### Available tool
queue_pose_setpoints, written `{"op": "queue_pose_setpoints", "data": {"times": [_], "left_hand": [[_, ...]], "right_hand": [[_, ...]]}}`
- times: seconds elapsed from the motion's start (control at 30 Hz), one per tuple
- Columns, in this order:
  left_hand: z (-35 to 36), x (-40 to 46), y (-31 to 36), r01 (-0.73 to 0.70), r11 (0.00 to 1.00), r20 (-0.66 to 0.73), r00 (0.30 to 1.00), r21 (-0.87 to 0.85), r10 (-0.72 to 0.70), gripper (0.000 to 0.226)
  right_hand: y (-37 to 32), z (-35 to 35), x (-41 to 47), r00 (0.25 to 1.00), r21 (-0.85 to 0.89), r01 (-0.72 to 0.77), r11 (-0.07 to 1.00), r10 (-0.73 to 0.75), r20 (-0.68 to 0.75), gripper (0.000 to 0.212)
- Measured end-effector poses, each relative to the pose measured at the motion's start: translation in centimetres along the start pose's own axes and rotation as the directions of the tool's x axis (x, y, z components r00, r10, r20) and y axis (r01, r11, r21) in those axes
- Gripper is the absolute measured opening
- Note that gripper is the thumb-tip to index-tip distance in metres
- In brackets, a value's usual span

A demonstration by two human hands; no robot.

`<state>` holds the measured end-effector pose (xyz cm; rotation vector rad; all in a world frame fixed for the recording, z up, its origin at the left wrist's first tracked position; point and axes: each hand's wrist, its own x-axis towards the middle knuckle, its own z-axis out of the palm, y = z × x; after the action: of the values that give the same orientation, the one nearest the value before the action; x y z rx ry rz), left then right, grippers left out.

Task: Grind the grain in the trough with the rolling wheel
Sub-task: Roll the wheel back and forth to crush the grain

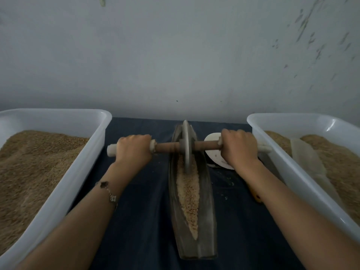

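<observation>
A dark blue cloth (140, 221) covers the table below a scuffed grey wall (175, 55).

The trough (191, 211) lies lengthwise on the counter (144, 221) between two tubs of grain, one tub (58, 191) to its left and the other tub (303, 184) to its right. The wheel (186, 145) stands in the trough's far half, on the grain (188, 193), its axle (167, 147) crossing the trough with the left hand (134, 150) and right hand (240, 147) on its two ends.

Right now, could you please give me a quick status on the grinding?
Both hands, left and right, grip the axle. Wheel at trough's far end, grain behind it. Nothing blocking.
</observation>
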<state>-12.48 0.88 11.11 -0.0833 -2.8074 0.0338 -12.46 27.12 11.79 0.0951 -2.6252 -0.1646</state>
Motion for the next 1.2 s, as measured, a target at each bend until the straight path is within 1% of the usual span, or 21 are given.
{"op": "queue_pose_setpoints", "data": {"times": [0.07, 0.13, 0.23, 0.33, 0.37, 0.43, 0.5, 0.6, 0.67, 0.73, 0.77, 0.8, 0.87, 0.9, 0.97, 1.13, 1.2], "left_hand": [[0.1, 0.8, -0.1, -0.009, 1.000, 0.017, 1.000, -0.006, 0.009, 0.019], [0.1, 0.5, -0.1, -0.020, 1.000, 0.002, 1.000, 0.008, 0.020, 0.021], [0.2, -1.8, -0.3, -0.058, 0.998, -0.040, 0.997, 0.015, 0.058, 0.020], [-0.4, -4.5, -0.8, -0.040, 0.997, 0.046, 0.998, -0.061, 0.043, 0.020], [-0.8, -5.4, -1.0, -0.032, 0.996, 0.088, 0.995, -0.080, 0.039, 0.022], [-1.9, -7.6, -1.2, -0.024, 0.994, 0.156, 0.987, -0.104, 0.040, 0.023], [-3.1, -9.9, -1.2, -0.041, 0.994, 0.142, 0.988, -0.098, 0.054, 0.020], [-5.1, -12.2, -1.1, -0.076, 0.995, 0.033, 0.996, -0.066, 0.078, 0.020], [-5.9, -12.6, -0.7, -0.111, 0.993, 0.006, 0.994, -0.035, 0.111, 0.023], [-5.9, -11.9, 0.0, -0.185, 0.983, -0.042, 0.982, -0.008, 0.185, 0.031], [-6.0, -11.3, 0.4, -0.217, 0.976, -0.065, 0.974, -0.016, 0.215, 0.037], [-5.6, -10.5, 0.7, -0.234, 0.972, -0.062, 0.970, -0.002, 0.233, 0.039], [-3.5, -8.5, 1.0, -0.197, 0.980, -0.049, 0.979, 0.009, 0.197, 0.032], [-2.6, -7.3, 1.1, -0.164, 0.987, -0.043, 0.986, -0.004, 0.163, 0.026], [-1.6, -5.0, 1.1, -0.122, 0.991, -0.044, 0.992, -0.050, 0.120, 0.020], [0.1, -1.2, 1.2, -0.044, 0.995, -0.048, 0.998, -0.095, 0.040, 0.020], [0.0, -0.7, 1.5, -0.020, 0.996, -0.050, 0.999, -0.087, 0.015, 0.021]], "right_hand": [[0.2, 0.3, 0.5, 1.000, -0.003, 0.004, 1.000, -0.004, 0.024, 0.011], [0.4, 0.4, 0.2, 0.999, -0.005, 0.016, 1.000, -0.016, 0.030, 0.011], [0.7, -0.4, -1.4, 0.994, -0.024, 0.099, 0.995, -0.100, -0.048, 0.015], [0.5, -2.9, -4.3, 0.952, -0.016, 0.217, 0.976, -0.215, -0.218, 0.026], [0.4, -3.7, -5.5, 0.937, -0.012, 0.242, 0.970, -0.237, -0.255, 0.026], [0.4, -5.0, -7.7, 0.928, 0.003, 0.262, 0.965, -0.251, -0.276, 0.024], [0.6, -6.2, -9.7, 0.934, 0.054, 0.261, 0.964, -0.238, -0.267, 0.025], [1.1, -7.5, -11.6, 0.940, 0.110, 0.268, 0.957, -0.235, -0.246, 0.028], [0.9, -8.1, -11.8, 0.952, 0.107, 0.261, 0.959, -0.238, -0.193, 0.038], [0.4, -7.9, -11.4, 0.959, 0.084, 0.260, 0.962, -0.246, -0.144, 0.052], [0.1, -7.6, -11.0, 0.962, 0.081, 0.257, 0.963, -0.247, -0.113, 0.052], [-0.3, -7.0, -10.5, 0.967, 0.068, 0.252, 0.965, -0.250, -0.047, 0.048], [-0.8, -5.3, -8.5, 0.970, -0.008, 0.219, 0.976, -0.217, 0.110, 0.038], [-0.7, -4.0, -7.2, 0.973, -0.021, 0.189, 0.982, -0.184, 0.141, 0.035], [-0.5, -2.2, -4.5, 0.979, -0.006, 0.159, 0.987, -0.157, 0.128, 0.031], [-1.3, -0.3, 0.4, 0.978, 0.043, 0.198, 0.979, -0.194, -0.082, 0.032], [-1.4, 0.0, 1.0, 0.977, 0.045, 0.190, 0.981, -0.185, -0.103, 0.032]]}}
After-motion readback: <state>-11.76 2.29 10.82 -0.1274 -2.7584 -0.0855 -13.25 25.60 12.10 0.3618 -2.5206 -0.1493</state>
